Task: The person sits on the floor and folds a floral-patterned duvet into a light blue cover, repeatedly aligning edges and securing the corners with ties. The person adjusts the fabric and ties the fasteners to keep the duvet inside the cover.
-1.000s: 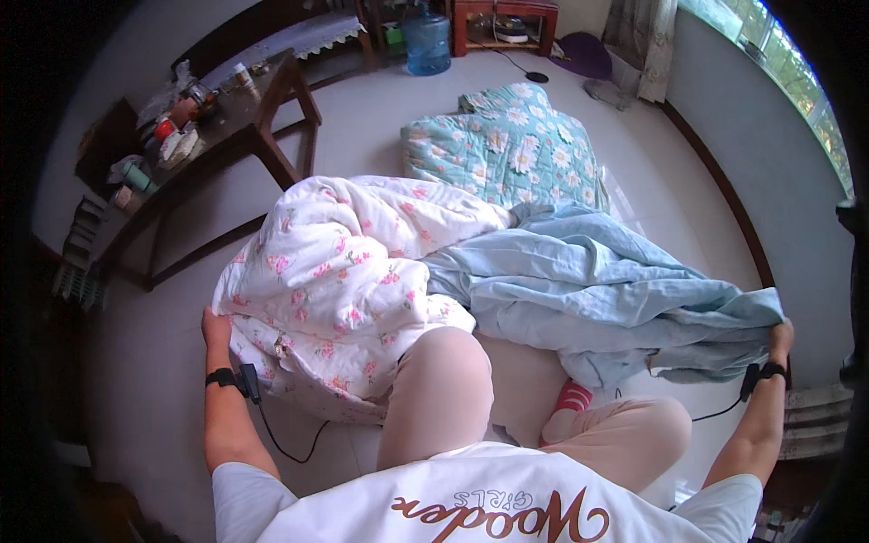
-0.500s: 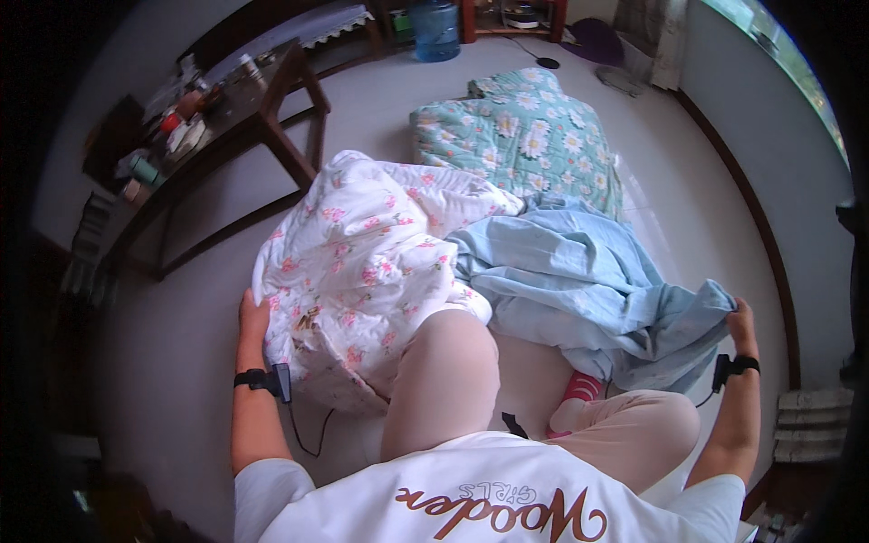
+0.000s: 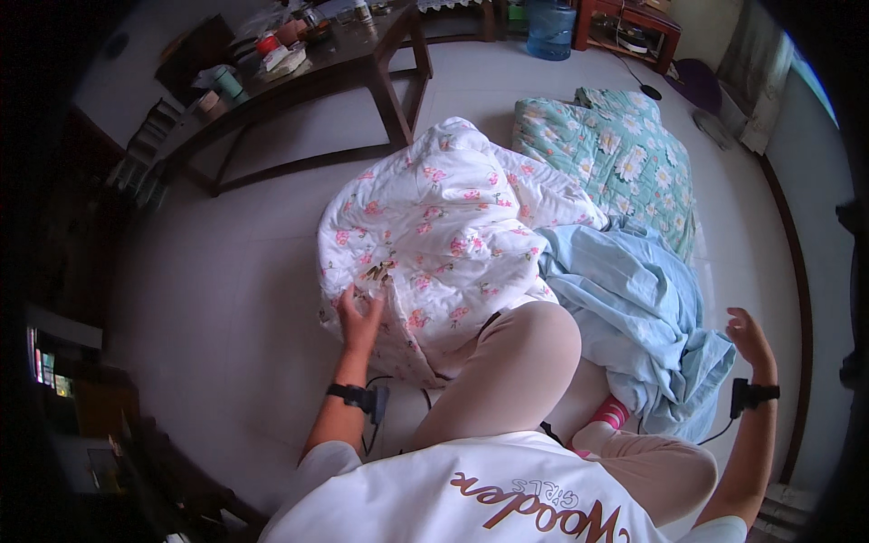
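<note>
A white quilt with pink flowers (image 3: 453,217) lies rumpled on the floor before me. My left hand (image 3: 360,317) rests against its near left part, thumb and fingers apart. Just beyond those fingers is a small brownish-gold patch (image 3: 380,270) on the quilt; I cannot tell what it is. A crumpled light blue cloth (image 3: 625,290) lies to the right, against the quilt. My right hand (image 3: 749,339) is raised beside the cloth's right edge, apart from it, with loosely bent fingers and nothing held. Both wrists wear black straps with small devices.
A folded green quilt with daisies (image 3: 625,145) lies behind the blue cloth. A dark wooden table (image 3: 385,90) with several items stands at the far left. A blue water jug (image 3: 549,32) and a reddish cabinet (image 3: 625,32) are at the back. My bent legs (image 3: 507,371) are close in front.
My right hand has let go of the blue cloth, whose corner has dropped. My left hand has moved from the white quilt's left edge onto its near part. The view has turned left.
</note>
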A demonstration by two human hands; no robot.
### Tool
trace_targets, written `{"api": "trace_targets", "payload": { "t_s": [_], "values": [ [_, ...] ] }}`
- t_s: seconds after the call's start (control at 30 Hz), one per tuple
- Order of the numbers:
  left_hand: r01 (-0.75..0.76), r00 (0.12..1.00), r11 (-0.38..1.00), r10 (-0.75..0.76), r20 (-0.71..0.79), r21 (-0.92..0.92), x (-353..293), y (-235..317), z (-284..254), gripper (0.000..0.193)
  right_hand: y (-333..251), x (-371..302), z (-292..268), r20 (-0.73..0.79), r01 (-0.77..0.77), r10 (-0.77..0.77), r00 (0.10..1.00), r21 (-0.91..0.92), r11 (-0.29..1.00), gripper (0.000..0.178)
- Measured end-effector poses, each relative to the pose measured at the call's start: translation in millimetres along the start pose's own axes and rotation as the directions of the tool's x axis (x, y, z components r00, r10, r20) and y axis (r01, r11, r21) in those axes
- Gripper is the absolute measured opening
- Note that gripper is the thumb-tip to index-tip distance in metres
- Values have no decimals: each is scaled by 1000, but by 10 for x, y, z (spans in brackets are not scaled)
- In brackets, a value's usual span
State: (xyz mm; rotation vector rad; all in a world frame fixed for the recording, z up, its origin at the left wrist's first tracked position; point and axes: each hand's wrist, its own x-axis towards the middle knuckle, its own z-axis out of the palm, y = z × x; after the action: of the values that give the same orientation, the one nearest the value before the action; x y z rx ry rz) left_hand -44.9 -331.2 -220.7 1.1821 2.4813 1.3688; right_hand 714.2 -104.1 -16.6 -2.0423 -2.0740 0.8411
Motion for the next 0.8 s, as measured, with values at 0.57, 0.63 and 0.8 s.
{"api": "trace_targets", "payload": {
  "t_s": [0.57,0.63,0.8],
  "values": [
    [373,927,680,-239,289,-632,236,856,-263,54,-1960,111,1616,301,412,-441,846,156,898,37],
    [305,948,614,-120,296,-728,358,1185,-332,52,-2264,7,1691,321,434,-486,813,222,873,37],
    [181,940,464,178,292,-867,826,2145,-416,46,-3283,-257,1494,391,559,-604,694,235,795,44]
  ]
}}
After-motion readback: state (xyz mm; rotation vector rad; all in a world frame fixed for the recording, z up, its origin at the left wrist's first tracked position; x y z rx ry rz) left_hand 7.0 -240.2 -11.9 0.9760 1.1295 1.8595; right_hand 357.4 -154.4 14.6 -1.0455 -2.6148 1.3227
